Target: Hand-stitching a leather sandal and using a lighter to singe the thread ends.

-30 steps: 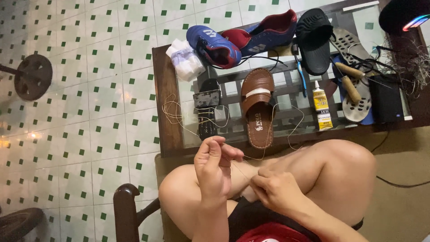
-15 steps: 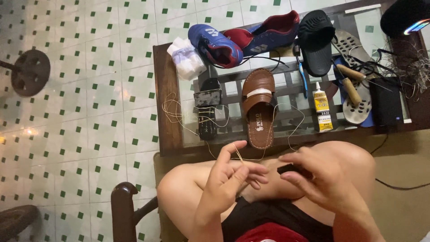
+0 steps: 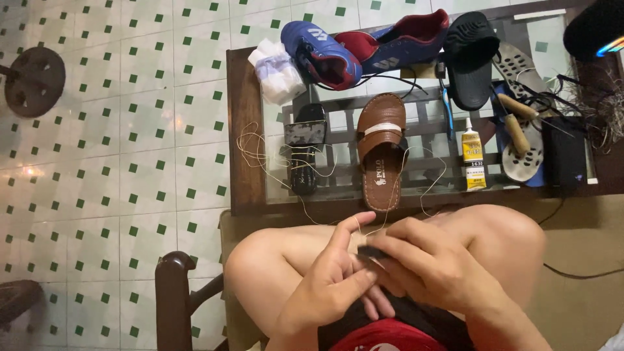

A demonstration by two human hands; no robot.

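My left hand (image 3: 328,283) and my right hand (image 3: 432,266) meet over my lap, above my bare knees. My right hand grips a small dark object (image 3: 372,252) at its fingertips, and my left fingers touch it while pinching a thin pale thread (image 3: 361,229). The thread runs up from my hands onto the glass-topped table (image 3: 240,130), looping beside a brown sandal (image 3: 382,156) that lies sole down near the table's front edge. What the dark object is cannot be made out.
On the table lie a small black strapped shoe (image 3: 305,149), a white crumpled bag (image 3: 278,70), two blue and red sport shoes (image 3: 325,55), a black slide (image 3: 471,55), a yellow glue tube (image 3: 473,156) and wooden-handled tools (image 3: 517,130). A dark chair arm (image 3: 172,299) stands at my left.
My left hand has come down from holding the thread up, and my right hand has risen with the dark object. Both hands have closed together over my lap.
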